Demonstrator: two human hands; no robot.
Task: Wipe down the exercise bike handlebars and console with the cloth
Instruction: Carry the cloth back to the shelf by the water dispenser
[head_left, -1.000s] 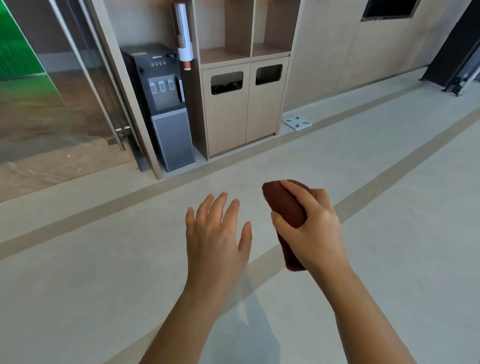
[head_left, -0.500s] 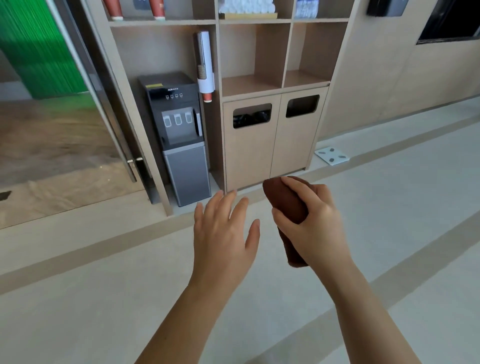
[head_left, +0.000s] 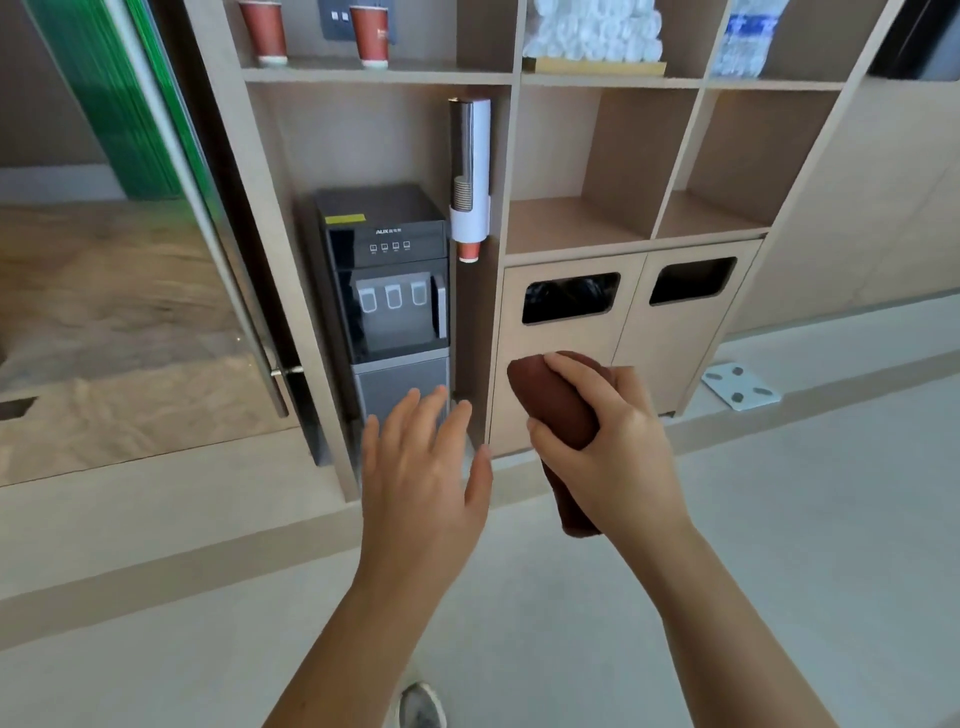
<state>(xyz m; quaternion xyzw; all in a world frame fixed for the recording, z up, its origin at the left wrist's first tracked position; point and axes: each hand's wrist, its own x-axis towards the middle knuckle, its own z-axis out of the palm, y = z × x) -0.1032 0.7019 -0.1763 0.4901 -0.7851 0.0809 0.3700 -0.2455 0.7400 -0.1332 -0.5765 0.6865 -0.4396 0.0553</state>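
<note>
Holding the cloth (head_left: 556, 410) in my right hand (head_left: 618, 452), rolled up into a dark reddish-brown bundle. The fingers (head_left: 576, 371) are clamped round its upper part, with the thumb underneath and the lower end sticking out below the palm. The left hand (head_left: 421, 467) holds nothing; its fingers (head_left: 405, 421) are straight and spread apart, palm down, just beside the right hand and not touching the cloth.

No exercise bike in view: no handlebars, no console. I'm facing a wooden shelf unit (head_left: 649, 156) instead. A black water dispenser (head_left: 389, 291) stands in its left bay, with a cup dispenser tube (head_left: 470, 176) on the divider next to it. To the right are two bin doors with dark slots (head_left: 570, 297). The upper shelves hold red paper cups (head_left: 262, 31), rolled white towels (head_left: 592, 28) and bottled water (head_left: 743, 36). A bathroom scale (head_left: 740, 387) lies on the floor (head_left: 779, 519) to the right, a glass door (head_left: 156, 234) is on the left, and the toe of a shoe (head_left: 421, 706) shows at the bottom edge.

Progress, my call: the cloth is in hand, so that part is done. No wiping shows, so I'd count handlebars and console as both left to do. The bike has to be reached first, and I can't tell where it is from here. The cloth probably wants unrolling before it meets a surface.
</note>
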